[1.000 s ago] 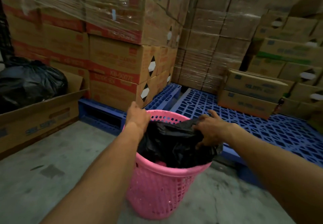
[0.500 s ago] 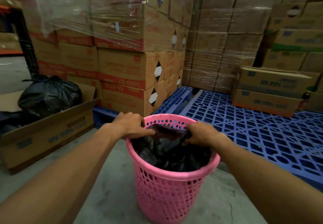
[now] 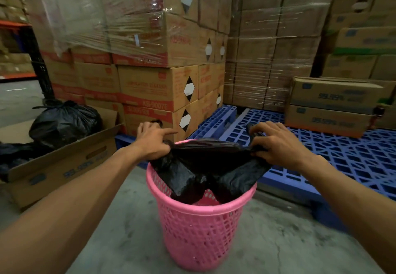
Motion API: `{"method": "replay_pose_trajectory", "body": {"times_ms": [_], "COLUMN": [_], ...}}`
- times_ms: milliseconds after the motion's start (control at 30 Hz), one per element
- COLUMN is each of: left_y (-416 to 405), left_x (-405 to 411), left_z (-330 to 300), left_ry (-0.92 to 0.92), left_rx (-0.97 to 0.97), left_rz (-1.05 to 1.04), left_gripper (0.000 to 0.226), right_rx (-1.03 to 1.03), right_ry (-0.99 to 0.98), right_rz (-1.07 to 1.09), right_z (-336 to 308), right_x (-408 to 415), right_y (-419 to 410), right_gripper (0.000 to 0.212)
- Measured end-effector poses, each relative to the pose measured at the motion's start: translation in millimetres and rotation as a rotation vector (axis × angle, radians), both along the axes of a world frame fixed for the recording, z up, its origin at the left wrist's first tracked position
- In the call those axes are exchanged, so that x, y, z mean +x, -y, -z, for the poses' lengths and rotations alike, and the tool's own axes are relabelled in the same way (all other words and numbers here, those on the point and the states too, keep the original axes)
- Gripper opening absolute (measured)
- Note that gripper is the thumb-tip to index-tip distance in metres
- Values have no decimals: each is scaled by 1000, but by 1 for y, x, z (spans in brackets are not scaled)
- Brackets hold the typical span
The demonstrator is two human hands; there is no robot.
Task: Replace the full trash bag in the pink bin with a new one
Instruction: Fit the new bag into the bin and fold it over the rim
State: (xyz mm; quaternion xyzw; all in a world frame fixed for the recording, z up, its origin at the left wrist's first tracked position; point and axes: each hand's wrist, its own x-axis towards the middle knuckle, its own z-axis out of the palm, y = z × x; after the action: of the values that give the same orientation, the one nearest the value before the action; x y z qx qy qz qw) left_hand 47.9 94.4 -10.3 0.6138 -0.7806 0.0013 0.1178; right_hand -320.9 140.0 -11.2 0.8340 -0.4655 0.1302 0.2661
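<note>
Cartons [image 3: 150,85] wrapped in clear film stand stacked on a blue pallet [image 3: 351,162] along the far side of the concrete floor [image 3: 128,231]. At the floor's left edge an open cardboard box [image 3: 62,166] holds a knotted, full black bag [image 3: 64,121]. Near the middle of the floor, against the pallet's corner, stands the pink bin [image 3: 199,226], upright, mouth up. A black trash bag [image 3: 205,164] is stretched left to right across its rim, sagging inside. The left hand [image 3: 153,141] pinches its left edge, forefinger extended; the right hand [image 3: 278,143] grips its right edge.
</note>
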Motion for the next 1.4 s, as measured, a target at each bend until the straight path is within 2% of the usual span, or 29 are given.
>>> {"method": "replay_pose_trajectory", "body": {"times_ms": [100, 133, 167, 233, 300, 333, 400, 467, 533, 600, 700, 800, 867, 967, 1100, 1267, 1400], "left_y": [-8, -12, -19, -37, -42, -40, -28, -21, -19, -19, -15, -9, -7, -10, -14, -16, -14], "left_x": [-12, -21, -32, -58, -78, -83, -87, -88, -88, -88, -84, -80, -77, -71, -60, -49, -44], "left_z": [3, 5, 4, 4, 11, 16, 28, 34, 37, 37, 36, 44, 53, 59, 60, 61, 49], "left_ry": [75, 19, -99, -373, -484, -454, -261, -43, 146, 240, 260, 587, 728, 667, 629, 710, 812], "left_rx": [-354, -439, -416, -44, 291, 381, 473, 456, 402, 400, 382, 294, 367, 513, 584, 574, 547], "left_rz": [157, 259, 345, 380, 363, 369, 369, 344, 314, 281, 263, 272, 282, 243, 148, 68, 45], "left_gripper": [52, 46, 40, 29, 25, 26, 25, 24, 39, 45, 45, 69, 84, 93, 100, 97, 85], "right_rx": [47, 65, 85, 151, 232, 274, 356, 437, 506, 592, 720, 810, 861, 812, 806, 917, 968], "right_ry": [-7, -23, -46, -81, -122, -151, -201, -190, -162, -97, 0, -84, -105, -99, 17, -93, -418], "right_rz": [-167, -208, -245, -289, -299, -287, -229, -155, -99, -21, 102, 237, 293, 252, 137, 238, 497], "right_z": [-2, -2, -1, 2, 3, 2, 1, -1, -4, -6, -6, -5, -12, -25, -15, 25, 31], "right_x": [16, 23, 30, 41, 48, 49, 50, 51, 53, 54, 51, 49, 53, 67, 108, 139, 126], "right_y": [-6, -9, -11, -16, -21, -24, -31, -39, -48, -52, -45, -39, -39, -31, -10, 14, 22], "right_gripper": [18, 19, 19, 16, 15, 17, 23, 37, 53, 60, 57, 37, 26, 23, 16, 44, 73]}}
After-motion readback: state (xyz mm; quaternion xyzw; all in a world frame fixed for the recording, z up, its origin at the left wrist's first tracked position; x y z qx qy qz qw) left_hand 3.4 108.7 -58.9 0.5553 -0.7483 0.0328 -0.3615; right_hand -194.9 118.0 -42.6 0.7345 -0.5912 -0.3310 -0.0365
